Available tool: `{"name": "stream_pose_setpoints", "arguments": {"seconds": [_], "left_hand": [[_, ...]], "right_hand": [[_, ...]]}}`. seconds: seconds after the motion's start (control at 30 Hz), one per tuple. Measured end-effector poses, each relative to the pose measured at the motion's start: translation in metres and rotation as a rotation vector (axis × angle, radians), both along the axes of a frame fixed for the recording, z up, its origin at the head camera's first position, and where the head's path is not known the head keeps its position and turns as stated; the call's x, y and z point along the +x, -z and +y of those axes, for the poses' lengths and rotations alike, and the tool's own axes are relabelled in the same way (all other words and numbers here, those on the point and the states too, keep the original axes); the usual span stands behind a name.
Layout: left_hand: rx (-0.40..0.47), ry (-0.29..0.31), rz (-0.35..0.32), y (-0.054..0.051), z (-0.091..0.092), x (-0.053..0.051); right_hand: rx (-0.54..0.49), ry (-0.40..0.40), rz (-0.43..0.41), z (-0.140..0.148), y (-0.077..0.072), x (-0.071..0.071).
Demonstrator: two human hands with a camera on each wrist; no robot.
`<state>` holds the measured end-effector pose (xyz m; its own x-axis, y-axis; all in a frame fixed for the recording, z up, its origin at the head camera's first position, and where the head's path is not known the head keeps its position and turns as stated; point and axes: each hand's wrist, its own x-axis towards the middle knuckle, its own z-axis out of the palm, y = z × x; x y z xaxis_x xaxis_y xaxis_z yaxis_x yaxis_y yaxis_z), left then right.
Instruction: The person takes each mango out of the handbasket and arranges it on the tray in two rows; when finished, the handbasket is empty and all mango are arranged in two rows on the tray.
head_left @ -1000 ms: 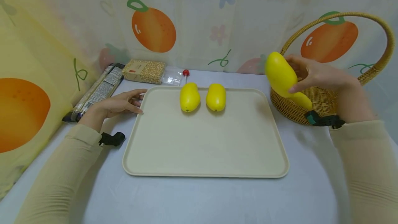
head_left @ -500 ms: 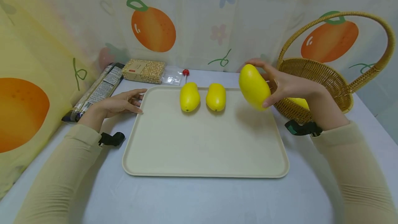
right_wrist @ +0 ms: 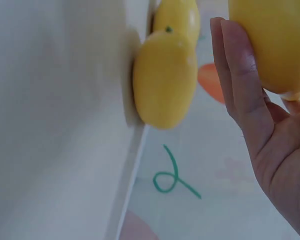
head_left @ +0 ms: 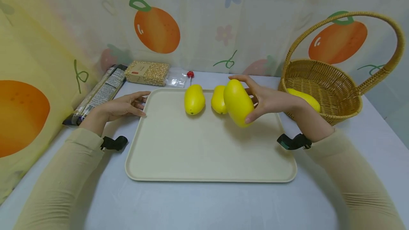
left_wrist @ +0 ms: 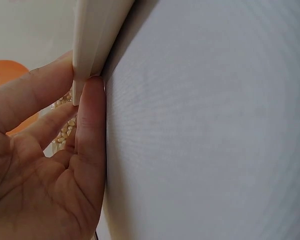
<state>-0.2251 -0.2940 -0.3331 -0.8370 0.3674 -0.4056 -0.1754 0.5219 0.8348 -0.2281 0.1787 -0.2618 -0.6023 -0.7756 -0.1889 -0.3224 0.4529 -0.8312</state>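
Observation:
A yellow mango-like fruit [head_left: 238, 103] is gripped between the thumb and fingers of the right hand [head_left: 271, 98], above the cream tray [head_left: 207, 152]. It partly covers a second yellow fruit [head_left: 218, 99] lying on the tray; a third fruit [head_left: 194, 99] lies to the left of that one. In the right wrist view the held fruit [right_wrist: 277, 45] is at the top right, clear of the two on the tray. The left hand [head_left: 121, 107] touches the tray's left rim; in the left wrist view the left hand [left_wrist: 50, 145] has its fingertips against the tray edge [left_wrist: 92, 40].
At the right stands a wicker basket [head_left: 343, 105] with a tall handle and a yellow fruit [head_left: 305, 99] inside. Along the back left lie a dark packet [head_left: 99, 93], a bag of grains [head_left: 148, 73] and a red lollipop [head_left: 190, 74]. A printed cloth hangs behind.
The right hand has carried its fruit leftward from over the basket to above the tray, lowering it. The left hand stays at the rim, and the two fruits on the tray have not moved.

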Motion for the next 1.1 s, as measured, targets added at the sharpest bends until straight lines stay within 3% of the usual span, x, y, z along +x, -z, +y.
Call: {"name": "stream_pose_setpoints", "arguments": {"seconds": [0.17,0.47,0.8,1.1], "left_hand": [[-0.010,0.004,0.003,-0.001,-0.001,0.000],[-0.013,-0.005,-0.007,-0.002,0.000,0.000],[0.000,0.000,0.005,-0.001,0.001,0.001],[0.001,0.008,0.006,0.000,0.001,0.000]], "right_hand": [[0.040,-0.012,0.001,-0.018,0.006,0.006],[0.074,-0.059,-0.090,-0.051,0.022,0.017],[0.126,-0.036,-0.205,-0.080,0.037,0.033],[0.209,0.049,-0.186,-0.098,0.045,0.044]]}}
